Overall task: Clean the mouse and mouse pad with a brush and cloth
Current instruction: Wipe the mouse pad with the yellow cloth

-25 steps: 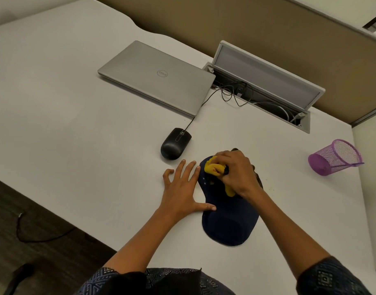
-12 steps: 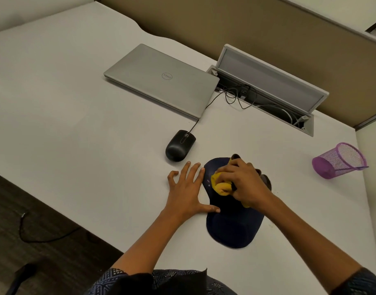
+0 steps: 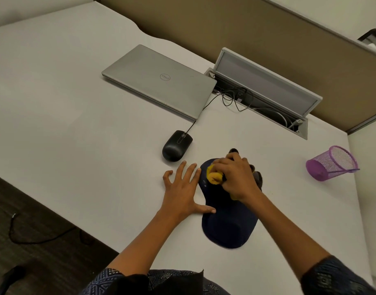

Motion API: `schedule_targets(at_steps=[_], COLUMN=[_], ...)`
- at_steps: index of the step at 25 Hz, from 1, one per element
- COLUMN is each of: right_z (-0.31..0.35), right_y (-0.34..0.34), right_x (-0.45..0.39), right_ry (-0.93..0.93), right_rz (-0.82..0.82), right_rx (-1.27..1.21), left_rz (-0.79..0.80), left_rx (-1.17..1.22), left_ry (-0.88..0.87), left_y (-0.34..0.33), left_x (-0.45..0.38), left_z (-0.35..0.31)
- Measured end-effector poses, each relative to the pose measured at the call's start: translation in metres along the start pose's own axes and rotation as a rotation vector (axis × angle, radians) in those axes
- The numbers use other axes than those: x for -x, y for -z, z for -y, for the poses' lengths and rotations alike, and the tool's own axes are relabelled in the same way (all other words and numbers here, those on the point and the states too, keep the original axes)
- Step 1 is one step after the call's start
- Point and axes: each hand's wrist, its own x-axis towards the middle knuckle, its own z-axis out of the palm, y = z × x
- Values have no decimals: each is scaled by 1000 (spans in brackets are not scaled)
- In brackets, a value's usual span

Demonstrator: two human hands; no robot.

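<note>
White desk (image 3: 65,116) carries everything, so going big to small. Closed silver laptop (image 3: 159,79) sits toward the far edge, beside the open cable hatch (image 3: 265,90) at the back. Navy mouse pad (image 3: 227,226) with wrist rest lies close to the near edge, right of centre. Purple mesh cup (image 3: 331,162) is tipped on its side near the right edge, well apart from the pad. Black wired mouse (image 3: 177,145) sits on bare desk between laptop and pad, just off the pad's far-left corner, not touching it.

Step in hand, my read: wiping the pad with the cloth. Mouse looks untouched for now (can't tell from here if it's already been cleaned).

Right hand (image 3: 238,177) is fisted around a bunched yellow cloth (image 3: 214,175), knuckles up, pressing it onto the far half of the pad; forearm comes in from the lower right. Something dark pokes out past the fingers on the far side. Could be the brush, can't confirm.

Left hand (image 3: 182,190) is flat on the desk, fingers splayed, gripping nothing. Thumb touches the pad's left edge, probably pinning it against sliding.

Next move probably calls for working the cloth toward the near half and the wrist rest, keeping the left hand braced. Then the mouse: lift it, mind the cable.
</note>
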Motion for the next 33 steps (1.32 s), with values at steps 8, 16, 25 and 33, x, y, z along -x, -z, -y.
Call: schedule_targets(at_steps=[8, 16, 25, 33], right_z=[-5, -20, -14, -21], right_y=[5, 8, 4, 3], right_x=[0, 1, -10, 15], right_ry=[49, 120, 97, 177], right_rz=[9, 54, 75, 157], right_rx=[102, 104, 3, -26], left_rz=[2, 28, 6, -8], left_rx=[-45, -32, -45, -36], left_ry=[38, 47, 43, 38], left_y=[3, 2, -1, -1], left_x=[1, -1, 0, 2], left_z=[-2, -2, 0, 0])
